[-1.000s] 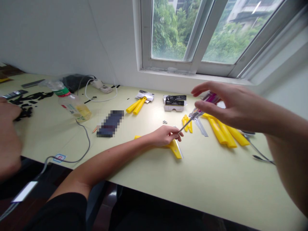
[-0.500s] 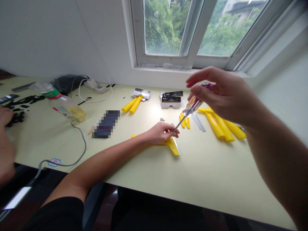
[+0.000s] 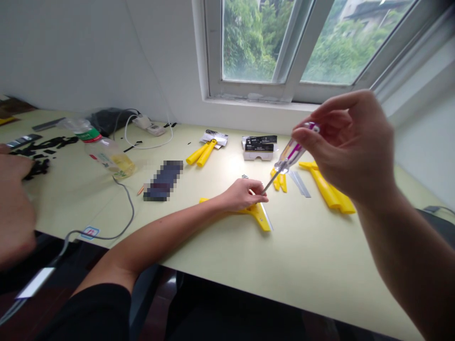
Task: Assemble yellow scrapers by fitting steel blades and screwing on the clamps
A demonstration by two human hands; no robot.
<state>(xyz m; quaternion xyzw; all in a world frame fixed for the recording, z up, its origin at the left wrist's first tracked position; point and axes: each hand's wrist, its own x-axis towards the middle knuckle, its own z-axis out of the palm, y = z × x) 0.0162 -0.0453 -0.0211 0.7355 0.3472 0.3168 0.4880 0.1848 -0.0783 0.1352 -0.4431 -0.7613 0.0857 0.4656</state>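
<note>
My right hand (image 3: 355, 147) pinches the clear and purple handle of a screwdriver (image 3: 292, 152) between thumb and fingers. Its metal shaft slants down to the left, and its tip ends at the fingers of my left hand (image 3: 243, 195). Those fingers are pinched together around the tip; whatever small thing is between them stays hidden. Under my left hand lies a yellow scraper (image 3: 262, 220) with a thin metal blade along its edge, its handle partly covered by my forearm. Just behind sits a small pile of screws (image 3: 245, 176).
Small yellow parts (image 3: 282, 182), loose metal blades (image 3: 300, 183) and yellow scraper handles (image 3: 329, 192) lie to the right. Farther back are black-and-white boxes (image 3: 259, 150) and two yellow handles (image 3: 201, 153). A bottle (image 3: 110, 156), a blurred-out dark object (image 3: 163, 181) and another person's arm (image 3: 14, 208) are left.
The view has swung slightly left. My right hand's fingers have shifted on the screwdriver handle and curled closer round its end. My left hand stays on the scraper.
</note>
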